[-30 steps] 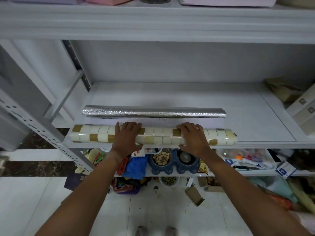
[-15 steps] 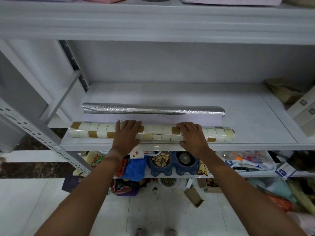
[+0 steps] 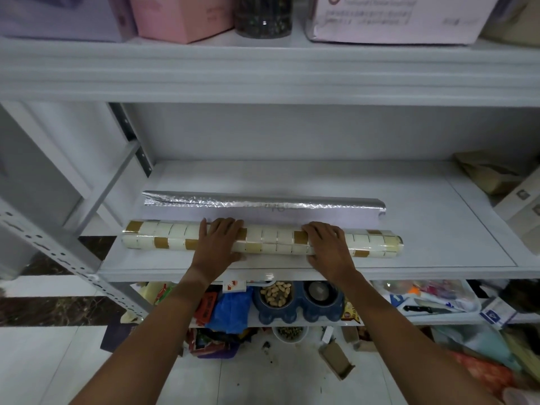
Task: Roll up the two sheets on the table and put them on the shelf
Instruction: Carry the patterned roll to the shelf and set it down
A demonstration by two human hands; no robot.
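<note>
Rolled cream sheet with brown squares, wrapped in clear film [image 3: 163, 240], lies lengthwise near the front edge of the grey middle shelf [image 3: 438, 229]. Just behind it, and roughly parallel, lies the rolled silver foil sheet [image 3: 263, 202], apart from the first roll by a narrow strip of shelf board. The left hand [image 3: 217, 244] lies palm down over the patterned roll left of its middle, fingers straight and close together, reaching over the top of the tube. The right hand [image 3: 328, 247] rests the same way right of the middle, fingers flat across the roll; neither hand curls round it. Both bare forearms reach up from the bottom of the view. On the shelf above stand a pink box [image 3: 178, 16], a dark jar [image 3: 263, 16] and a pale carton [image 3: 394, 19]. Below, a blue double bowl holding peanuts [image 3: 292, 302] sits beside a blue plastic bag [image 3: 230, 311]. At the right end of the middle shelf sit cardboard boxes [image 3: 491, 176].
</note>
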